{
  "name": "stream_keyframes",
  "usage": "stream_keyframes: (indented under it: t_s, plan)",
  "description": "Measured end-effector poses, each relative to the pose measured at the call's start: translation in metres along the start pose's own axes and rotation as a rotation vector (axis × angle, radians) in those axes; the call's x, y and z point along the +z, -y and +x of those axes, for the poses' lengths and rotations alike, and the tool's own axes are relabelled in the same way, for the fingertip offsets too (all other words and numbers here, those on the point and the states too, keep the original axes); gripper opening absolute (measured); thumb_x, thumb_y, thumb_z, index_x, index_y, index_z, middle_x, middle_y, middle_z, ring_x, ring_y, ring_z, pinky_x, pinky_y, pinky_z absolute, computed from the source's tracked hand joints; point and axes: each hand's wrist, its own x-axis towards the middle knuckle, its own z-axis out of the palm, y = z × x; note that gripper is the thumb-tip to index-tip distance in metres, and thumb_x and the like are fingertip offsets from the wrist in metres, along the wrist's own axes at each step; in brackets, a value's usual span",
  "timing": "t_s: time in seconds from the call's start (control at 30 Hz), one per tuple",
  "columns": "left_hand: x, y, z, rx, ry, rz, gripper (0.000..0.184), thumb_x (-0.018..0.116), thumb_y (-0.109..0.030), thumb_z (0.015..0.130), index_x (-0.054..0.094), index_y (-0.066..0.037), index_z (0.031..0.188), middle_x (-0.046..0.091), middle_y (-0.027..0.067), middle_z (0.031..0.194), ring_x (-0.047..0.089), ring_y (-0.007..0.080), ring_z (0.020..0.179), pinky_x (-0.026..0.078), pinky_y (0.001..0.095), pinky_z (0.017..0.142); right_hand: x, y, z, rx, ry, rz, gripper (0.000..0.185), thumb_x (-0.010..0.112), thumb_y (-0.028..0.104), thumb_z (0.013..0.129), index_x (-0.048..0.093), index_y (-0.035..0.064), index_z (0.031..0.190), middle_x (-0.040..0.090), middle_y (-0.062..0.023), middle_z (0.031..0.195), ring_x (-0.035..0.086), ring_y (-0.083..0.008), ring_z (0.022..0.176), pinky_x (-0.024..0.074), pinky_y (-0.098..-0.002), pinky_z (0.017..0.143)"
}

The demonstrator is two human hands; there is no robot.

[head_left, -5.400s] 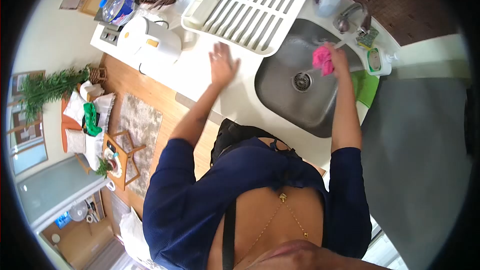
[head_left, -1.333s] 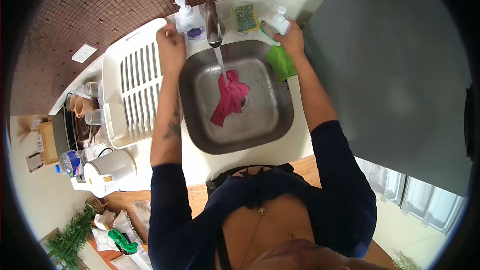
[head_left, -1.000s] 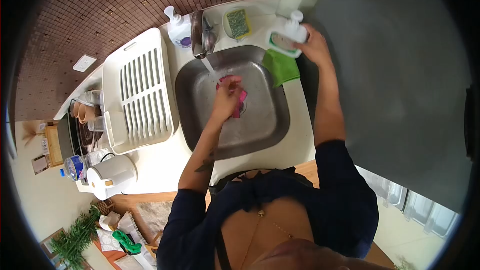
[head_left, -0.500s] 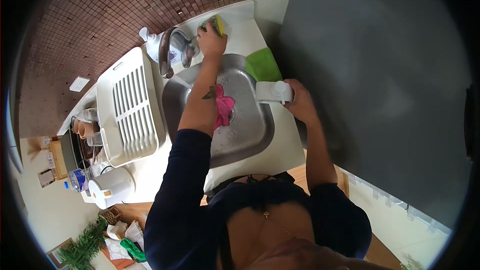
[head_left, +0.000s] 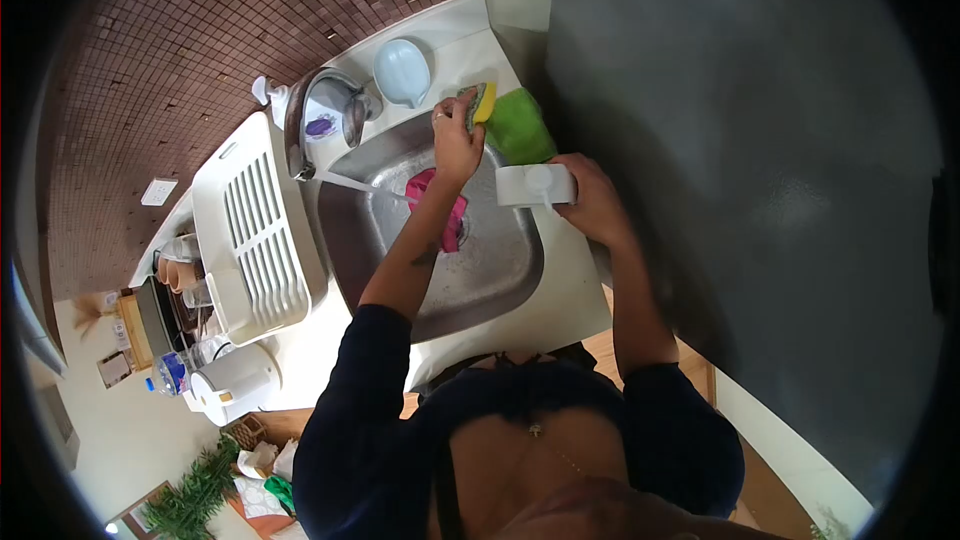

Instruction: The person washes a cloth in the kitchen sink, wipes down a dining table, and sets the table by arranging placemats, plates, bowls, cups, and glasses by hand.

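My left hand (head_left: 458,145) is closed around a yellow and green sponge (head_left: 482,106), above the far right corner of the sink. In my right hand (head_left: 592,202) is a white pump bottle (head_left: 515,185), held at the sink's right rim with its round pump head facing up. A pink cloth (head_left: 452,230) lies crumpled in the steel sink (head_left: 490,290), partly hidden by my left forearm. From the curved faucet (head_left: 296,130) a thin stream of water runs toward the cloth. A green cloth (head_left: 520,128) lies on the counter beside the sponge.
A pale blue dish (head_left: 402,72) rests behind the sink, near a white container (head_left: 328,105) by the faucet. Left of the sink stands a white dish rack (head_left: 260,240). A white kettle (head_left: 235,382) is farther left. A large grey surface (head_left: 740,170) borders the right side.
My left hand has brought the sponge from the back ledge toward me and right, uncovering the blue dish. The pump bottle has stayed at the right rim, turned slightly.
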Motion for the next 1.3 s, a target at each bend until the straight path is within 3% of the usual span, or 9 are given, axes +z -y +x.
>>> stream_keyframes:
  t_s: [0.17, 0.23, 0.33, 0.47, 0.77, 0.9, 0.97, 1.1, 1.3]
  plan:
    - [0.026, 0.003, 0.056, 0.14, -0.057, 0.367, 0.054, 0.059, -0.006, 0.07, 0.046, -0.005, 0.122, 0.037, 0.0261, 0.122, 0.039, 0.0373, 0.109, 0.034, 0.0457, 0.092, -0.003, 0.0, 0.0, -0.01, 0.017, 0.003, 0.044, 0.069, -0.001, 0.06, 0.053, 0.0045, 0.101, 0.055, -0.0111, 0.097, 0.05, -0.0314, 0.095, 0.0415, -0.038, 0.082]
    - [0.047, 0.022, 0.082, -0.095, -0.146, 0.593, 0.049, 0.057, -0.011, 0.074, 0.046, -0.001, 0.121, 0.037, 0.0236, 0.125, 0.037, 0.0369, 0.113, 0.034, 0.0445, 0.093, -0.002, -0.001, -0.001, -0.02, 0.007, -0.005, 0.044, 0.069, -0.001, 0.06, 0.053, 0.0043, 0.1, 0.054, -0.0112, 0.096, 0.05, -0.0316, 0.094, 0.0415, -0.0384, 0.081]
    - [0.054, 0.046, 0.099, -0.155, -0.27, 0.725, 0.044, 0.051, -0.012, 0.078, 0.047, 0.003, 0.119, 0.041, 0.0193, 0.124, 0.038, 0.0352, 0.113, 0.035, 0.0424, 0.092, -0.001, -0.002, -0.003, -0.009, 0.013, 0.009, 0.045, 0.069, -0.001, 0.06, 0.052, 0.0046, 0.101, 0.054, -0.0111, 0.097, 0.049, -0.0316, 0.094, 0.0412, -0.0386, 0.082]
    - [0.066, 0.058, 0.11, -0.355, -0.219, 0.548, 0.039, 0.05, -0.009, 0.077, 0.051, 0.0, 0.115, 0.044, 0.0168, 0.121, 0.043, 0.0326, 0.107, 0.037, 0.0399, 0.091, 0.001, -0.002, -0.004, 0.011, -0.006, -0.019, 0.046, 0.069, -0.001, 0.06, 0.051, 0.0053, 0.102, 0.053, -0.0111, 0.098, 0.048, -0.031, 0.096, 0.0408, -0.0385, 0.083]
    - [0.01, 0.038, 0.032, 0.295, 0.159, 0.29, 0.04, 0.047, 0.006, 0.067, 0.061, -0.006, 0.103, 0.055, 0.009, 0.101, 0.05, 0.0298, 0.094, 0.041, 0.0381, 0.084, 0.004, 0.001, -0.01, 0.041, -0.027, 0.0, 0.048, 0.07, 0.0, 0.06, 0.052, 0.0073, 0.103, 0.053, -0.0103, 0.1, 0.048, -0.0304, 0.098, 0.0404, -0.0388, 0.084]
    - [-0.017, 0.034, 0.004, 0.257, 0.252, 0.233, 0.043, 0.047, 0.007, 0.067, 0.06, -0.006, 0.105, 0.055, 0.0106, 0.101, 0.05, 0.0307, 0.093, 0.041, 0.0383, 0.084, 0.001, 0.002, -0.01, 0.052, -0.028, 0.017, 0.049, 0.071, -0.001, 0.058, 0.052, 0.007, 0.102, 0.054, -0.0096, 0.097, 0.052, -0.0292, 0.096, 0.0432, -0.0367, 0.08]
    - [-0.021, 0.022, 0.007, 0.127, 0.154, 0.142, 0.044, 0.048, 0.006, 0.067, 0.06, -0.008, 0.107, 0.054, 0.0126, 0.101, 0.05, 0.0324, 0.094, 0.04, 0.0394, 0.084, -0.003, 0.006, -0.011, 0.044, 0.0, -0.023, 0.049, 0.07, -0.001, 0.057, 0.053, 0.0068, 0.101, 0.054, -0.0098, 0.097, 0.052, -0.0288, 0.095, 0.0434, -0.0361, 0.08]
    - [0.008, -0.014, 0.043, 0.184, -0.005, 0.119, 0.048, 0.052, 0.003, 0.067, 0.056, -0.011, 0.113, 0.053, 0.017, 0.102, 0.049, 0.0342, 0.094, 0.041, 0.0415, 0.083, -0.01, 0.015, -0.024, 0.019, 0.034, -0.065, 0.047, 0.07, -0.001, 0.055, 0.054, 0.0061, 0.099, 0.054, -0.01, 0.096, 0.054, -0.0273, 0.091, 0.0454, -0.0339, 0.076]
    - [0.034, -0.039, -0.002, 0.245, 0.312, 0.235, 0.055, 0.061, -0.007, 0.069, 0.047, -0.019, 0.121, 0.05, 0.0223, 0.105, 0.049, 0.0361, 0.094, 0.042, 0.0426, 0.081, -0.019, 0.018, -0.047, -0.018, 0.014, 0.142, 0.044, 0.07, 0.001, 0.055, 0.054, 0.0058, 0.096, 0.056, -0.0106, 0.091, 0.051, -0.0314, 0.089, 0.0419, -0.0378, 0.078]
